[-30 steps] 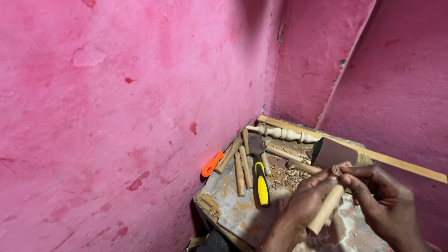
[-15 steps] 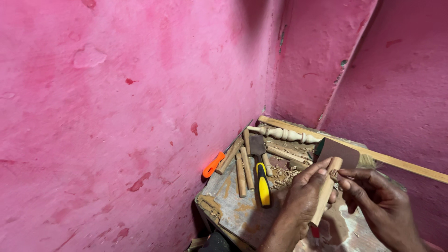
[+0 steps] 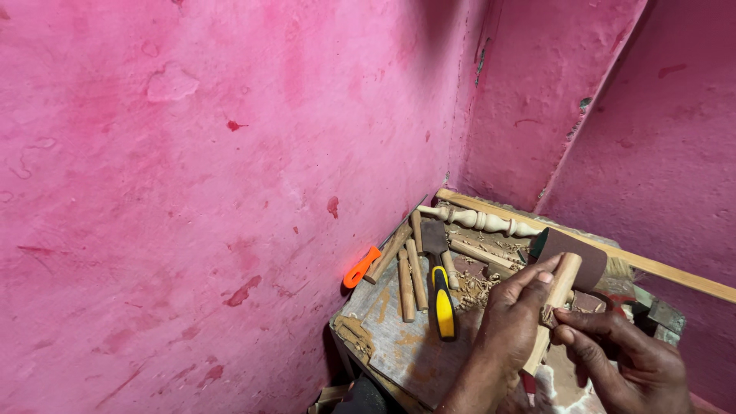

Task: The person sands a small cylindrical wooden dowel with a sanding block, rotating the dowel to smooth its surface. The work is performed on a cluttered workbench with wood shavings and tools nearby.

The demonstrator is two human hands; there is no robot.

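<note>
Hands meet over the counter [image 3: 399, 349]: left hand [image 3: 515, 314] is clamped round a wooden dowel [image 3: 553, 307], right hand [image 3: 625, 360] pinches its carved middle, so close inspection seems underway, demanding steady, careful turning next.

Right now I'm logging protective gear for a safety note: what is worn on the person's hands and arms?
Nothing shows on either: the left hand and right hand are bare, with no gloves, rings or watch visible. The left forearm is bare too, with no sleeve in view.
</note>
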